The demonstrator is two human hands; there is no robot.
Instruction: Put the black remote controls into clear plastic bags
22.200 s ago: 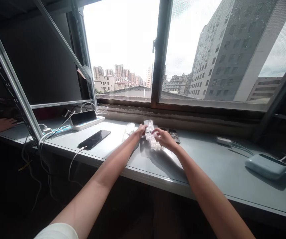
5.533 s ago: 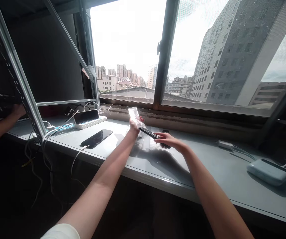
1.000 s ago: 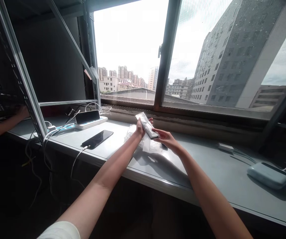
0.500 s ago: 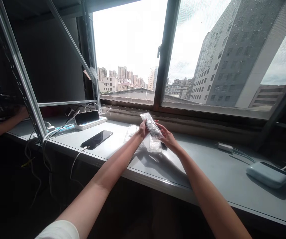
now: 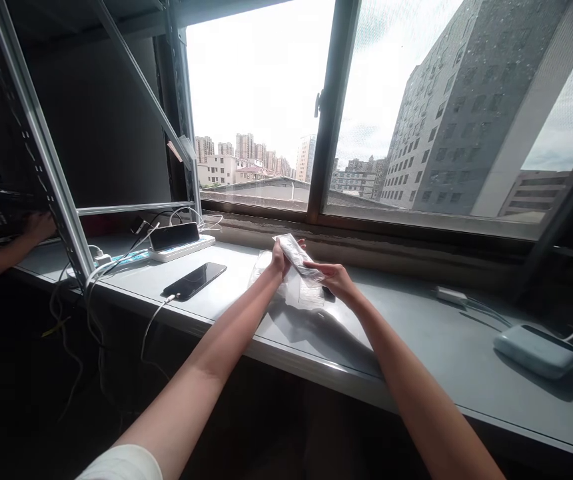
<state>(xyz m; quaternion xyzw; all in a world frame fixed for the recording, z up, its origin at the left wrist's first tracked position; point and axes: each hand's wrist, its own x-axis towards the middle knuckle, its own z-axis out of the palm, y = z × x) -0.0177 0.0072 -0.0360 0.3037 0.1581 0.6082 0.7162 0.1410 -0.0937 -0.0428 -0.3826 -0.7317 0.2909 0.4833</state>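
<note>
Between my hands, a little above the shelf top, is a clear plastic packet with something pale inside that I cannot make out. My left hand grips its left side, the fingers wrapped around behind it. At the lower right end, my right hand pinches the packet between thumb and fingers. More clear plastic bags lie on the surface under my hands. Part of a small dark object shows beside my right hand, mostly hidden.
Left on the grey shelf top lies a phone with a white cable. Behind it a second phone leans on a power strip. A blue-grey device sits right. Metal uprights stand left, near another person's arm.
The packet has tilted flatter and shifted slightly left with my left hand. My right fingers have closed onto its lower end. The other person's hand has moved a little.
</note>
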